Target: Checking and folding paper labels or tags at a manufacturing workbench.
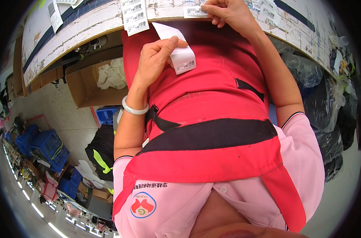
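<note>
My left hand [156, 59] is closed on a curling strip of white labels [184, 66], thumb on top. The strip hangs in front of my red apron, with a printed barcode label showing at its lower end and a blank white stretch above the hand. My right hand [230, 16] is at the near edge of the worn white table. Its thumb and index finger are pinched at the right end of a small white barcode label [193, 12]. Whether that label is stuck to the table, I cannot tell. Another label strip [134, 18] hangs over the edge to the left.
More labels lie on the table [85, 41] at far left [54, 16] and far right [269, 12]. Below at left stands an open cardboard box [83, 89] with crumpled white material. Blue crates [51, 146] are further left. Clear plastic bags [325, 103] bulge at right.
</note>
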A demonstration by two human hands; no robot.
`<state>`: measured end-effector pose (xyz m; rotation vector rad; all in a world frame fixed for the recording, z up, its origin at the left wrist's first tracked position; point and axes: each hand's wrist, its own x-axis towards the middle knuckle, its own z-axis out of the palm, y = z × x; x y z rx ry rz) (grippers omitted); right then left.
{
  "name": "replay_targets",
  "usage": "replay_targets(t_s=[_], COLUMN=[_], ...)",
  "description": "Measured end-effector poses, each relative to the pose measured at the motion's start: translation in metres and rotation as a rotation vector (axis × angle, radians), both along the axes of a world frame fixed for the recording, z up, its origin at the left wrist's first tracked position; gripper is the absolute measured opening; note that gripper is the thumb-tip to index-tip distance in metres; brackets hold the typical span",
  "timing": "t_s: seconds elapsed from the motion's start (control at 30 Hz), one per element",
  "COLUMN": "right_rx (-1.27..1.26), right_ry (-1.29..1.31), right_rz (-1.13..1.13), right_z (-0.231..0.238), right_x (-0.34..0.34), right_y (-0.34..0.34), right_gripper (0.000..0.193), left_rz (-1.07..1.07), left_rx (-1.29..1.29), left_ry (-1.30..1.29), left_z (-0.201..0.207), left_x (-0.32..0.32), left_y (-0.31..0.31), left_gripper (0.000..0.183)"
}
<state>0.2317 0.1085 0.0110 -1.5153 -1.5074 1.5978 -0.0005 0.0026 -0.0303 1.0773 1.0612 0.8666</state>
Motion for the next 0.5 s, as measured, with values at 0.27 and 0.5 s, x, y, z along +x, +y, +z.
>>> replay_targets(t_s=[0.27, 0.5], right_rx=[0.038, 0.045], right_ry=[-0.053, -0.058], right_rz=[0.006, 0.006], right_z=[0.0023, 0.0024], right_x=[-0.0021, -0.0036], right_y=[-0.0012, -0.0015], right_gripper=[0.016, 0.016], left_rz=[-0.011, -0.016], left_rx=[-0.021, -0.055], left_ry=[-0.036, -0.062], left_z=[0.0013, 0.0008], left_x=[0.0024, 0.0031], left_y=[-0.0002, -0.0010], left_gripper=[0.042, 0.039])
